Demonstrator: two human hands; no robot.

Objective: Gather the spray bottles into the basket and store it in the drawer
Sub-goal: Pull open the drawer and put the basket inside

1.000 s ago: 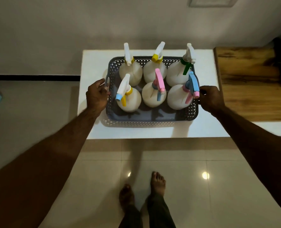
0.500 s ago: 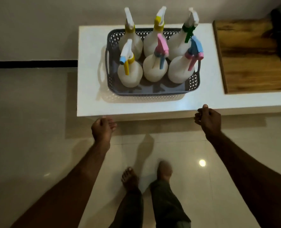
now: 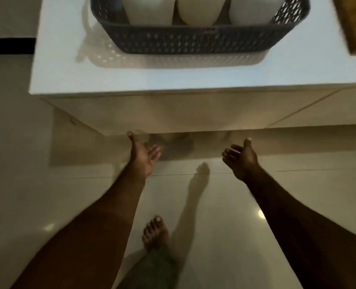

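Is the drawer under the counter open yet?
Shut: the drawer front sits flush below the countertop; both hands are open, below it.

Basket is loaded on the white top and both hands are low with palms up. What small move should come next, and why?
Probably hook both fingertips under the lower edge of the drawer front and pull it out. The left hand and right hand are open and empty just below it, while the basket sits on the cabinet top.
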